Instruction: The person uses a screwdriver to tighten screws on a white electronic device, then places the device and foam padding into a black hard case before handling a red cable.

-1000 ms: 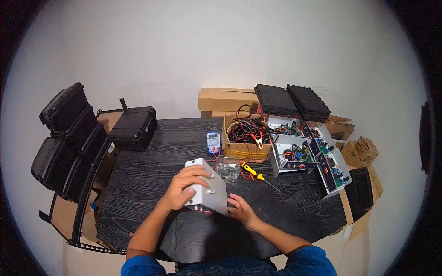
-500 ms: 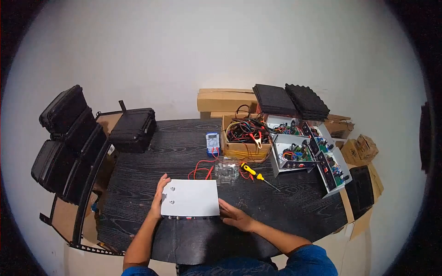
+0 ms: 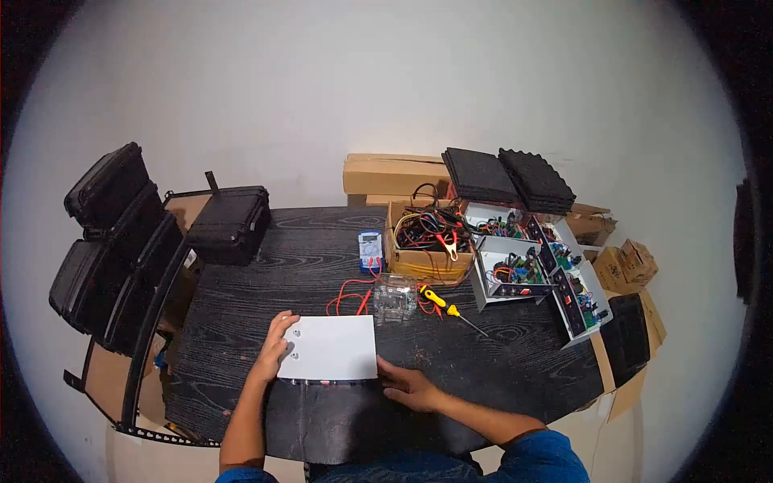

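A white metal box (image 3: 330,348) lies flat on the black wooden table (image 3: 266,274), its broad face up with two small feet near its left edge. My left hand (image 3: 272,352) rests against the box's left side, fingers spread along it. My right hand (image 3: 407,386) lies on the table at the box's lower right corner and touches it. Just behind the box lie red test leads (image 3: 348,299) and a clear plastic container (image 3: 396,296).
Farther back sit a blue multimeter (image 3: 370,249), a cardboard box of cables (image 3: 429,235) and a yellow-handled screwdriver (image 3: 448,309). Open electronics chassis (image 3: 535,274) stand at right. Black cases (image 3: 229,221) crowd the left edge; foam pads (image 3: 507,177) lie on cartons behind.
A second ago both hands held the box tilted up on edge. It now lies flat on the table, and both hands rest at its sides.
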### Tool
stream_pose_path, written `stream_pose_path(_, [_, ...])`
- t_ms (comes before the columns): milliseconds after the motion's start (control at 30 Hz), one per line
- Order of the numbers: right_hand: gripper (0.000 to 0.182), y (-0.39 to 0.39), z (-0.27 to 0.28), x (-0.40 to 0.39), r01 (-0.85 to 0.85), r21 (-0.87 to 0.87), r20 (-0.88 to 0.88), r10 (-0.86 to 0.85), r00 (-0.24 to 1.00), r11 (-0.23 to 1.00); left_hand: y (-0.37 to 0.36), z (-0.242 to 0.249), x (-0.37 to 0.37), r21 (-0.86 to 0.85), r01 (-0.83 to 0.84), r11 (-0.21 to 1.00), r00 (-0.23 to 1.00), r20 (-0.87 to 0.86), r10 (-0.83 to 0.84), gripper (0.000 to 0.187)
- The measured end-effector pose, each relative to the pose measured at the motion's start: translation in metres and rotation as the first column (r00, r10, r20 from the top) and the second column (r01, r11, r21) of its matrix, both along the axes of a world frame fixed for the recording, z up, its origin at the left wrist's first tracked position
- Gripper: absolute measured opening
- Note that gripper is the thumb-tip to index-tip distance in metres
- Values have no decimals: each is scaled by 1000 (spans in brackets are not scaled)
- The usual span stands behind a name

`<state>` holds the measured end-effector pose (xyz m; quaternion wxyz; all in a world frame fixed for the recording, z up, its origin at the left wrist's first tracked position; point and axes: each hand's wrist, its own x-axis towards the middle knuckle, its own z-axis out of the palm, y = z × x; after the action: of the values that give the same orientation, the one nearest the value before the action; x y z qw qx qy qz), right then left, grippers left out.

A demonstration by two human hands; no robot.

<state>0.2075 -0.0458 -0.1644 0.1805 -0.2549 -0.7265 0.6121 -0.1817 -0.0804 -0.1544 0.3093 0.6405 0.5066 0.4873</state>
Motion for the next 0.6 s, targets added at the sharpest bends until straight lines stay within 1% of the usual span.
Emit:
stream_pose_path(33, [78,2,-2,0,-6,43,27,5,1000,999,-2,4,-1,-4,1,1000,1000,-17,-1,80])
stream_pose_path(133, [80,1,-8,-8,-49,87,-13,51,999,995,-6,20,-5,-9,14,1000,999,-43,-15,77])
stream_pose_path(200, [81,-1,-3,-16,-97,54,1,97,995,994,-11,27,-10,-13,9,1000,998,-57,-10,72])
stream_pose_path(233, [81,-2,0,-21,-120,36,8,120,993,992,-13,29,-15,-25,-6,1000,995,-100,3,72])
stream_pose_path(300, [81,-1,-1,-33,-161,90,-44,165,985,983,-18,35,-28,-46,-41,998,982,-188,32,71])
stream_pose_path(333, [82,-1,-1,-40,-182,117,-68,190,979,976,-21,38,-33,-35,-64,997,978,-202,56,65])
stream_pose_path(433, [82,-3,5,-62,-227,116,-96,238,966,967,-31,52,-38,-107,-206,973,929,-332,160,61])
stream_pose_path(467, [82,-4,9,-69,-236,128,-96,249,964,963,-33,57,-39,-86,-262,961,888,-412,205,62])
stream_pose_path(567, [82,-4,17,-84,-279,144,-91,294,952,949,-38,56,-45,-4,-363,932,787,-537,304,74])
stream_pose_path(600, [81,-1,18,-86,-305,144,-89,319,944,941,-41,58,-42,35,-375,926,723,-614,316,82])
